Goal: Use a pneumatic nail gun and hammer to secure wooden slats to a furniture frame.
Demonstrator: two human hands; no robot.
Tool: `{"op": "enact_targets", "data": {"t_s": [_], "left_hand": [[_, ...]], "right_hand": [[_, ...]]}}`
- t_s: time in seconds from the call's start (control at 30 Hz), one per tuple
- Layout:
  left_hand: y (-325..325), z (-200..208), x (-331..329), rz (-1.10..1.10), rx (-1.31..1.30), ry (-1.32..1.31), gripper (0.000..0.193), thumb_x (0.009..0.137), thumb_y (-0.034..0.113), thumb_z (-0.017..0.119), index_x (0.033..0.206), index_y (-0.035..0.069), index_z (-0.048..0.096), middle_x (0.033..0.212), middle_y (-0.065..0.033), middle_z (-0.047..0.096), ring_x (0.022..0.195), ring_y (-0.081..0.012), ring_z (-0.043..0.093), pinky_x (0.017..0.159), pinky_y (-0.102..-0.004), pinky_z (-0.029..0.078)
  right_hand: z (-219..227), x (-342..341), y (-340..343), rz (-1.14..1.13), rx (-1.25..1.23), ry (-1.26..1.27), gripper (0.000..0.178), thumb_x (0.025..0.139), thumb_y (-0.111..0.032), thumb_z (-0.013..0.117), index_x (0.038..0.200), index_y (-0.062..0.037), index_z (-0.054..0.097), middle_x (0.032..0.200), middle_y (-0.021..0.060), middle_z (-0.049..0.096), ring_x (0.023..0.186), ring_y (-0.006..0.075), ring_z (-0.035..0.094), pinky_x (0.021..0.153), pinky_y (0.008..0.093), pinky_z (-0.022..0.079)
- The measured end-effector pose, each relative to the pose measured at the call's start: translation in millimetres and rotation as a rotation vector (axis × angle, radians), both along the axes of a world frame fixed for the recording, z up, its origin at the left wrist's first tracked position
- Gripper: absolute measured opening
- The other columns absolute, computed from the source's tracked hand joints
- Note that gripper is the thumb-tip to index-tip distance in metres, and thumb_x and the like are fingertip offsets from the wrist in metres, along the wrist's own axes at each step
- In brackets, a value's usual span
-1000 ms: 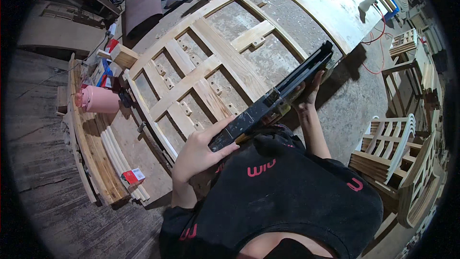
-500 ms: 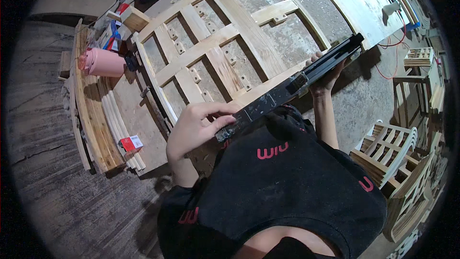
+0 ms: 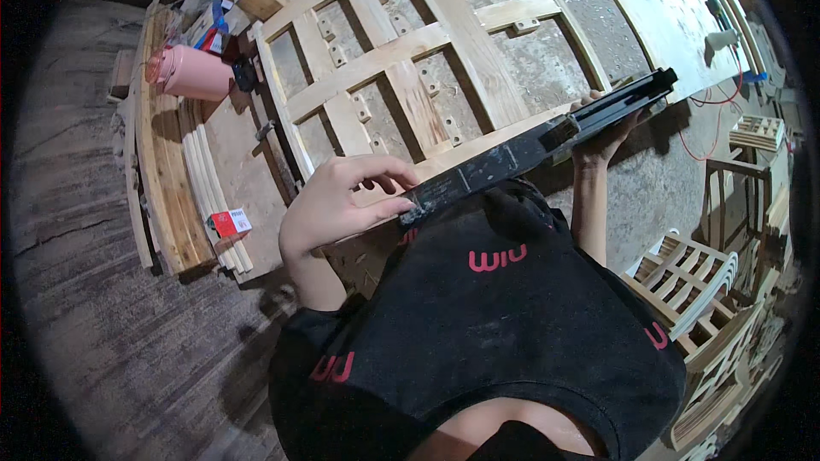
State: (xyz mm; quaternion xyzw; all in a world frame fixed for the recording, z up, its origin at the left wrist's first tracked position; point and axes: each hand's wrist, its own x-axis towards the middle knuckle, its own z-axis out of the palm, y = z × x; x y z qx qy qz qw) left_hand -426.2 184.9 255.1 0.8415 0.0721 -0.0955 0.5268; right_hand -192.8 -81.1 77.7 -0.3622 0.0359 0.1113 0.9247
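Observation:
Across my front lies a long black tool [image 3: 487, 171], slanting up to the right; it looks like the magazine of a nail gun, with an open channel along its right half. My left hand [image 3: 337, 205] is at its lower left end, thumb on the near face and curved fingers at the far edge. My right hand [image 3: 602, 149] wraps around the right part from behind and below, its fingertips showing past the far edge. Beyond the tool lies a pale wooden slatted frame [image 3: 461, 60] with small drilled blocks on its bars.
At the left are a pink bottle [image 3: 192, 73], stacked wooden strips [image 3: 201, 179] and a red-and-white box [image 3: 229, 223]. Slatted wooden pieces [image 3: 683, 277] stand at the lower right. A red hose [image 3: 717, 102] hangs near the white board [image 3: 649, 0].
The view has shifted, so the frame and bench sit further up. My left hand has drawn slightly leftward along the tool's end, its fingers more arched. My right hand keeps its hold.

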Motion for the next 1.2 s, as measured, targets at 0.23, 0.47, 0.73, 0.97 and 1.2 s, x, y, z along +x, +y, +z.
{"op": "enact_targets", "data": {"t_s": [0.23, 0.47, 0.73, 0.97, 1.2], "left_hand": [[0, -4, -11, 0.044, 0.033, 0.004, 0.024, 0.068, 0.013, 0.072, 0.088, 0.005, 0.062, 0.081, -0.0067, 0.063, 0.074, -0.0158, 0.062, 0.067, -0.0268, 0.048], [-2, -9, -14, 0.093, 0.059, -0.003, 0.021, 0.069, 0.014, 0.071, 0.087, 0.005, 0.062, 0.079, -0.007, 0.064, 0.071, -0.0158, 0.063, 0.064, -0.0259, 0.048], [-16, -10, -10, 0.219, 0.152, -0.084, 0.014, 0.072, 0.01, 0.068, 0.083, 0.003, 0.062, 0.077, -0.0078, 0.064, 0.069, -0.0185, 0.064, 0.061, -0.0278, 0.048], [-24, -13, -8, 0.277, 0.149, -0.098, 0.013, 0.073, 0.009, 0.067, 0.082, 0.003, 0.061, 0.077, -0.0094, 0.063, 0.069, -0.0222, 0.063, 0.061, -0.0287, 0.048], [-39, -12, -11, 0.337, 0.256, -0.107, 0.008, 0.077, 0.009, 0.061, 0.082, 0.003, 0.058, 0.081, -0.0096, 0.061, 0.074, -0.0291, 0.06, 0.062, -0.0336, 0.046]], "right_hand": [[-7, 10, -1, 0.133, 0.232, -0.026, 0.064, 0.073, -0.06, 0.059, 0.101, -0.0038, 0.049, 0.084, 0.0111, 0.056, 0.071, 0.0205, 0.056, 0.069, 0.037, 0.048], [-6, 14, -4, 0.142, 0.205, -0.033, 0.055, 0.076, -0.053, 0.06, 0.105, -0.0082, 0.048, 0.086, 0.0104, 0.057, 0.072, 0.0212, 0.058, 0.066, 0.0365, 0.051], [57, -10, 29, -0.102, 0.056, 0.093, 0.034, 0.075, -0.05, 0.064, 0.077, -0.0165, 0.057, 0.051, -0.0052, 0.045, 0.043, 0.0086, 0.044, 0.042, 0.0212, 0.039], [63, -11, 29, -0.192, -0.021, 0.126, 0.035, 0.076, -0.049, 0.063, 0.08, -0.0145, 0.056, 0.053, -0.0036, 0.047, 0.043, 0.0093, 0.044, 0.041, 0.0219, 0.039], [69, -10, 31, -0.308, -0.043, 0.077, 0.035, 0.079, -0.045, 0.062, 0.084, -0.0108, 0.056, 0.056, -0.0008, 0.05, 0.044, 0.0102, 0.045, 0.041, 0.0215, 0.039]]}}
